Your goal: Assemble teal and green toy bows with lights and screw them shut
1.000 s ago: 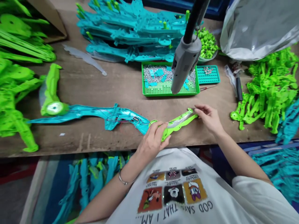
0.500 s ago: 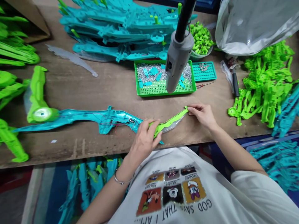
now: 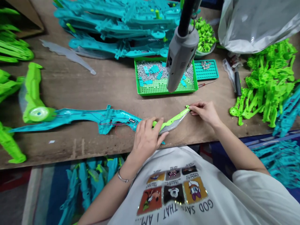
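Note:
A long turquoise plastic half-shell (image 3: 79,116), with thin wires and small metal parts inside, lies along the table's front part. At its right end, my left hand (image 3: 147,133) covers the joint, fingers and thumb around the base of a lime-green plastic arm (image 3: 174,119). A clear blade-shaped strip (image 3: 174,125) runs along the arm's lower edge. Between thumb and fingertips, my right hand (image 3: 203,112) pinches the arm's far tip. Another green arm (image 3: 34,90), with a round white disc, sits at the shell's left end. The joint under my left palm is hidden.
A grey power screwdriver (image 3: 181,59) hangs above a green tray (image 3: 164,91) of screws and turquoise bits. Turquoise shells (image 3: 112,28) are piled behind. Green parts (image 3: 269,81) heap up at right. A black-handled tool (image 3: 237,82) and a thin screwdriver (image 3: 207,84) lie nearby.
My left fingers have straightened and shifted over the joint. The green arm has tilted slightly, and more of the clear strip shows. My right hand keeps its pinch at the tip.

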Demonstrator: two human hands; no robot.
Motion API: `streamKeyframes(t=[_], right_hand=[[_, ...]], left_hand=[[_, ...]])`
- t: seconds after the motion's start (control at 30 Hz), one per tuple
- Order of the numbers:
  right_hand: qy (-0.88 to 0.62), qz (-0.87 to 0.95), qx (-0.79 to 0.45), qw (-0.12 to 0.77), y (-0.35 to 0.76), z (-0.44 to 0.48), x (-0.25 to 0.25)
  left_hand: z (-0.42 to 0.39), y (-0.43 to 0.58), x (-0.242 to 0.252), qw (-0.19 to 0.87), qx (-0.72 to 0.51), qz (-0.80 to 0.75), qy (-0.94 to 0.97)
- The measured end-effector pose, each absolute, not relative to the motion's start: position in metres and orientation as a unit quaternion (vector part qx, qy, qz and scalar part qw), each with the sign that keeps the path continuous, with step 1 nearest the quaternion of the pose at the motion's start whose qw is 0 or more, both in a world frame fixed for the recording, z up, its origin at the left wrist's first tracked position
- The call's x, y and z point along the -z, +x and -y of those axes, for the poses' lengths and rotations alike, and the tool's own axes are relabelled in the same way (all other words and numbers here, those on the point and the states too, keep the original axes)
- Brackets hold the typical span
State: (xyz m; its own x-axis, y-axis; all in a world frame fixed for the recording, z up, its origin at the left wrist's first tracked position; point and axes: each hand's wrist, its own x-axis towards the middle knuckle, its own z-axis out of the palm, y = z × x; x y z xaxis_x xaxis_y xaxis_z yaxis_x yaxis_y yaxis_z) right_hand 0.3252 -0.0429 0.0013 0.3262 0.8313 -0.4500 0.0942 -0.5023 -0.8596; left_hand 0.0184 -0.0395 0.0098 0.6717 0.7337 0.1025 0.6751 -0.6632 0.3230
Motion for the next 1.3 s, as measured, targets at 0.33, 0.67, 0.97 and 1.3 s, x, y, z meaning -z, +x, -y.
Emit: streamKeyframes(t=[0.33, 0.67, 0.97, 1.3], right_hand=[[-0.700, 0.278, -0.490, 0.438, 0.313, 0.051, -0.011], [-0.567, 0.089, -0.619, 0.536, 0.242, 0.069, -0.008], [-0.572, 0.127, -0.590, 0.555, 0.242, 0.073, -0.007], [-0.580, 0.134, -0.548, 0.588, 0.245, 0.077, -0.022]], left_hand=[[0.039, 0.016, 0.000, 0.144, -0.135, -0.381, 0.903], [0.039, 0.011, -0.005, 0.174, -0.129, -0.370, 0.904], [-0.030, 0.012, -0.055, 0.379, 0.036, -0.316, 0.869], [-0.084, 0.046, -0.048, 0.521, 0.214, -0.151, 0.813]])
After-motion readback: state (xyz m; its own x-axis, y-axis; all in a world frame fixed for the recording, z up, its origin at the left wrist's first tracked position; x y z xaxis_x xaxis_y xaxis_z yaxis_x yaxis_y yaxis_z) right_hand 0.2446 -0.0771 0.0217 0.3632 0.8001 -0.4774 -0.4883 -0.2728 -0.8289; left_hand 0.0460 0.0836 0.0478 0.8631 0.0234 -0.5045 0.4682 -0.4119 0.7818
